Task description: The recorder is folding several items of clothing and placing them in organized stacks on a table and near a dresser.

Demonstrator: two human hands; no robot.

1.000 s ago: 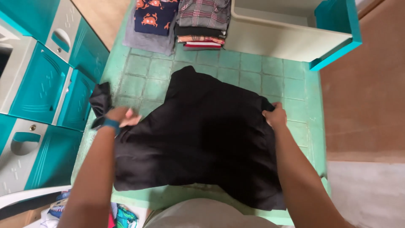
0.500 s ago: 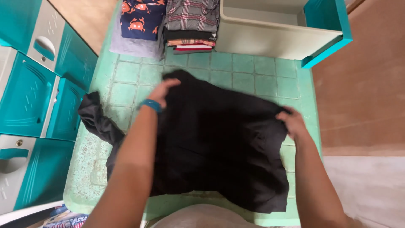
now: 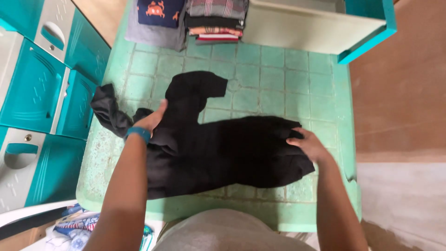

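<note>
A black garment (image 3: pixel 218 148) lies spread on a green tiled plastic table (image 3: pixel 278 79), folded into a narrower band with one sleeve hanging off the left edge. My left hand (image 3: pixel 152 118), with a blue band on the wrist, presses on the cloth near its left shoulder. Over on the garment's right edge, my right hand (image 3: pixel 309 145) rests flat with fingers spread.
Two stacks of folded clothes (image 3: pixel 188 18) sit at the table's far edge beside a cream and teal bin (image 3: pixel 316 28). Teal cabinets (image 3: pixel 42 88) stand at the left. More clothes (image 3: pixel 69 227) lie low at the left.
The garment's right side has been folded inward, leaving it narrower. My left hand moved from the collar down to the left shoulder, and my right hand now lies flat on the fold.
</note>
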